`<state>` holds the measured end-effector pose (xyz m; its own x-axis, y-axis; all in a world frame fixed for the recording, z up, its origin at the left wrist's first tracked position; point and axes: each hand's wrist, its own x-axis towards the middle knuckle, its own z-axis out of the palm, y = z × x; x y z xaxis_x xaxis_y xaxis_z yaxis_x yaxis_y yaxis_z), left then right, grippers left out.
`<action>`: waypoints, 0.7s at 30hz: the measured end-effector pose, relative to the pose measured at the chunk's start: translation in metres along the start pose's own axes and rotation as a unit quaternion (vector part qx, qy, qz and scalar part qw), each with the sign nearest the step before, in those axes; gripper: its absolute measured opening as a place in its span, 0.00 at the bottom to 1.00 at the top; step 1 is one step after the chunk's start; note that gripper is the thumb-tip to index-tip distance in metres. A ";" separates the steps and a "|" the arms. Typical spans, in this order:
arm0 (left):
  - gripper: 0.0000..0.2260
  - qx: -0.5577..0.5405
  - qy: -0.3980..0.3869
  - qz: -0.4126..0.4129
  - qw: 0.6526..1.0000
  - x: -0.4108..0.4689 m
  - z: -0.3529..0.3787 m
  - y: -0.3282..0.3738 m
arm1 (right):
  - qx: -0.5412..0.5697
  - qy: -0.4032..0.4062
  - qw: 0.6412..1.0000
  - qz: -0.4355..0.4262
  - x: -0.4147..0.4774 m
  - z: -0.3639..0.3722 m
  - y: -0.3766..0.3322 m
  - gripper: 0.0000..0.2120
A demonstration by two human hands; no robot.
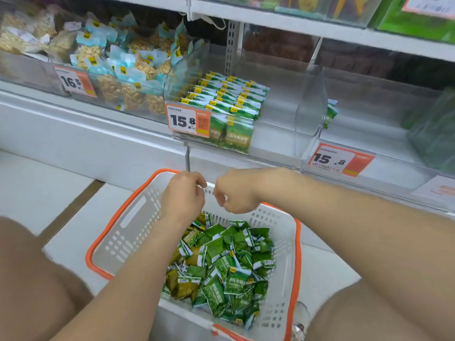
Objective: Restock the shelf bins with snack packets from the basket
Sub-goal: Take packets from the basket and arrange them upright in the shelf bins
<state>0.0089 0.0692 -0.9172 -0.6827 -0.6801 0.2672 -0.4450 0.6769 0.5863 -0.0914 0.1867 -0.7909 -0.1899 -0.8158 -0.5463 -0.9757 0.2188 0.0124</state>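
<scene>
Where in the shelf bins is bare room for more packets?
Middle clear plastic bin: bare right of the stacked green packets, up to the clear divider. Right clear bin: nearly bare. Left bin of pale blue nut packets: crowded.
</scene>
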 end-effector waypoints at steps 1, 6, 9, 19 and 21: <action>0.12 0.031 -0.050 -0.018 0.998 -0.007 0.010 -0.011 | -0.042 -0.030 0.999 -0.001 0.003 0.008 -0.006 0.08; 0.10 0.158 -0.221 -0.081 0.959 -0.038 0.044 -0.051 | -0.119 -0.051 0.991 -0.024 0.021 0.026 -0.030 0.11; 0.13 0.184 -0.303 -0.126 0.926 -0.055 0.060 -0.072 | -0.141 -0.039 0.989 -0.038 0.033 0.026 -0.035 0.12; 0.24 0.253 -0.393 -0.172 0.867 -0.079 0.115 -0.118 | -0.124 -0.021 0.991 -0.052 0.075 0.015 -0.031 0.13; 0.18 0.234 -0.379 -0.174 0.878 -0.075 0.119 -0.125 | -0.126 -0.031 0.990 -0.050 0.082 0.012 -0.028 0.13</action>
<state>0.0464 0.0689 -1.1013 -0.5691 -0.6065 -0.5553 -0.7714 0.6277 0.1049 -0.0786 0.1199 -0.8465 -0.0912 -0.7909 -0.6051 -0.9872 -0.0082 0.1596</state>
